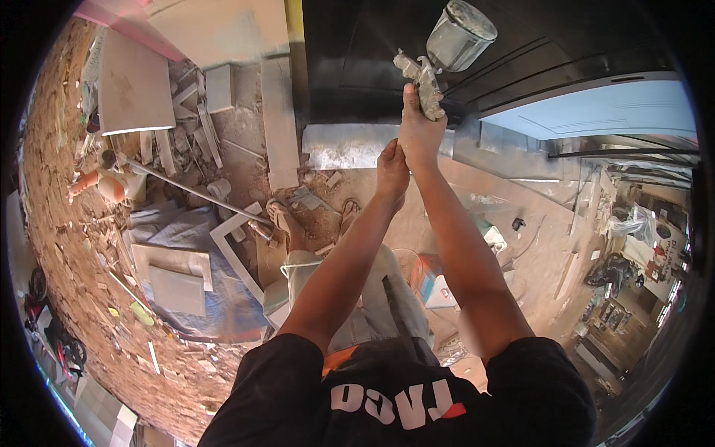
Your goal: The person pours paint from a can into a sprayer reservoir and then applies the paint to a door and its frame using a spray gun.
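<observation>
My right hand [422, 134] is wrapped round the handle of a spray gun [429, 88] that is crusted with pale dried paint. A paint-smeared cup [462, 36] sits at the gun's upper right. Just below and left of it, my left hand [392, 175] is closed against the right wrist; what its fingers hold, if anything, is hidden. Both arms reach forward toward a glossy black panel [357, 67] with grooved lines. The gun's front end is close to this panel, and a faint haze shows near it.
A pale board [335, 145] lies along the black panel's foot. Wood offcuts [279, 123] and rubble lie on the left, beside a long metal pole [197, 190]. A blue tarp [216, 276] with boards on it is near my feet. A light blue panel [596, 108] stands at right.
</observation>
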Tool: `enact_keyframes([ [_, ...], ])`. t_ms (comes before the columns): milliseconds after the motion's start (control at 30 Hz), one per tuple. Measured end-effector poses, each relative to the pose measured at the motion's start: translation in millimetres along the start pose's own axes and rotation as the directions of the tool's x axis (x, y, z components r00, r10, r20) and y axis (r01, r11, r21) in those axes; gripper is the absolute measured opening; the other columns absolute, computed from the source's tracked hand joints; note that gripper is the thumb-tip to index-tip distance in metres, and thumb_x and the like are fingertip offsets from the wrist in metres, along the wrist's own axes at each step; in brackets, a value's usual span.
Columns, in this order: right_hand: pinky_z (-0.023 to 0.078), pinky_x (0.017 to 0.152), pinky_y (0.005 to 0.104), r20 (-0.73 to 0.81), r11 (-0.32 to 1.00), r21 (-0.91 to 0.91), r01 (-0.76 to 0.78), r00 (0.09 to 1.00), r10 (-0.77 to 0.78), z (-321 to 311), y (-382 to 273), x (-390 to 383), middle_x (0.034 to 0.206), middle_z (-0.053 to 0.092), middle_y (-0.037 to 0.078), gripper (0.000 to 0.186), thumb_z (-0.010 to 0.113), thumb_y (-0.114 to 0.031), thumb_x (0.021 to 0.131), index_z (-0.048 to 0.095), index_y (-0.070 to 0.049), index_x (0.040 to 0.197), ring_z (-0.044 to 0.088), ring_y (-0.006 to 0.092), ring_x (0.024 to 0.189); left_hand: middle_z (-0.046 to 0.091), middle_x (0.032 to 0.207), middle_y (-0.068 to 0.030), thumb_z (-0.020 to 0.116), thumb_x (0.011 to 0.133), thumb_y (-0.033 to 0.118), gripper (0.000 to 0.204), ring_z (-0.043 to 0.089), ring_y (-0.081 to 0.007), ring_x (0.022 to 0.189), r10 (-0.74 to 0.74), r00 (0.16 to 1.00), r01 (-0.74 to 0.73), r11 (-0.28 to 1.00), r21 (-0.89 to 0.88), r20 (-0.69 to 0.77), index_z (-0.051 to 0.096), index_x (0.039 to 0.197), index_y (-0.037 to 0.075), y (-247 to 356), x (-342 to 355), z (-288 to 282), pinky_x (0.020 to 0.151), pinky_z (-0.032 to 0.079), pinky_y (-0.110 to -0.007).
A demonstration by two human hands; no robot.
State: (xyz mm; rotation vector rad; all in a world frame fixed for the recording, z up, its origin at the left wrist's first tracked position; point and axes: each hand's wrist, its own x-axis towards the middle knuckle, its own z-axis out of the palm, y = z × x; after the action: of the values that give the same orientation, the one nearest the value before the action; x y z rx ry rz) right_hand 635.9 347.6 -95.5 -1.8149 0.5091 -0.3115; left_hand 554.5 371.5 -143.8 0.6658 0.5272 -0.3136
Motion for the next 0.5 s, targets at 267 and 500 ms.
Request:
enact_keyframes([
  [267,0.051,0.073,0.0396,0.040,0.985,-0.143,-0.094,0.994,0.100,41.6,149.1,-22.8,0.085,0.072,0.020,0.043,0.071,-0.042,0.091,0.072,0.000,0.101,0.070,0.0335,0.079,0.065,0.119,-0.0158,0.042,0.105,0.041,0.050,0.060,-0.0257,0.113,-0.027,0.978,0.137,0.834,0.535,-0.209,0.061,0.122,-0.002,-62.9,-0.8,-140.6,0.097,0.044,-0.037],
  [500,0.051,0.072,0.0449,0.093,0.860,-0.410,-0.306,0.923,0.373,-11.8,194.9,-83.9,0.083,0.069,0.025,0.047,0.065,-0.044,0.093,0.071,0.001,0.104,0.067,0.0432,0.084,0.066,0.109,-0.0231,0.049,0.098,0.025,0.034,0.063,-0.0421,0.103,0.093,0.918,0.377,0.101,0.921,-0.386,0.059,0.127,0.008,-6.2,-223.2,-291.7,0.089,0.048,-0.049],
])
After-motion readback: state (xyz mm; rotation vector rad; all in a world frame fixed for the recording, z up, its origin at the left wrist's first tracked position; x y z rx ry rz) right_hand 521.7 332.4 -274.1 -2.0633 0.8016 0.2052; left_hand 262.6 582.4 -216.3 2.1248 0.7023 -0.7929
